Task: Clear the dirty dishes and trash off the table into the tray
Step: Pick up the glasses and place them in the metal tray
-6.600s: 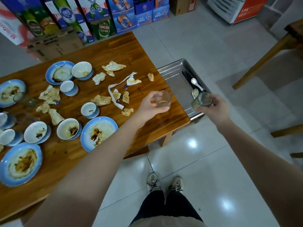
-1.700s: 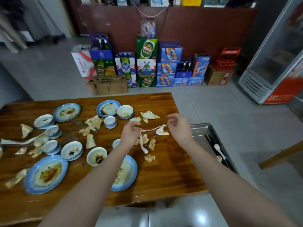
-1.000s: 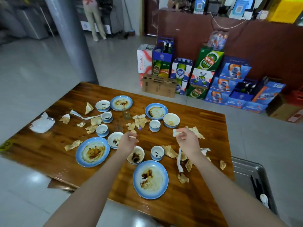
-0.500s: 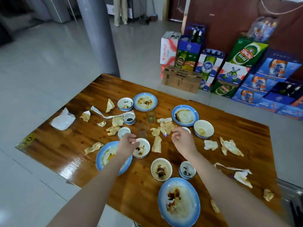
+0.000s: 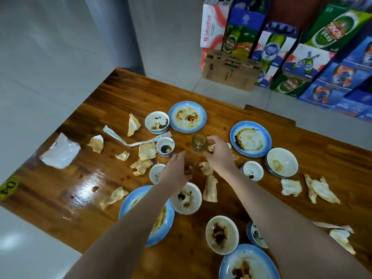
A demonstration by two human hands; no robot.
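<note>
**Small glass (image 5: 189,168) in my left hand (image 5: 174,176), taller glass (image 5: 198,145) at my right hand (image 5: 220,157)**

Both stand mid-frame on the wooden table (image 5: 120,93), among smeared bowls (image 5: 186,198) and crumpled napkins (image 5: 210,189). My left fingers curl round the brown-stained one and hide most of it. I cannot tell whether it is lifted or resting on the wood. My right fingertips reach the taller glass's right side, but blur hides whether they have closed on it. My left forearm covers part of a blue-rimmed plate (image 5: 128,206), and another plate (image 5: 247,264) is cut off by the bottom edge. Upper right, green cartons (image 5: 334,31) read "TSINGTAO" and a red-and-white box (image 5: 211,29) reads "Wahaha". A yellow sticker (image 5: 8,187) at the left edge seems to read "03", partly cut off.
</note>
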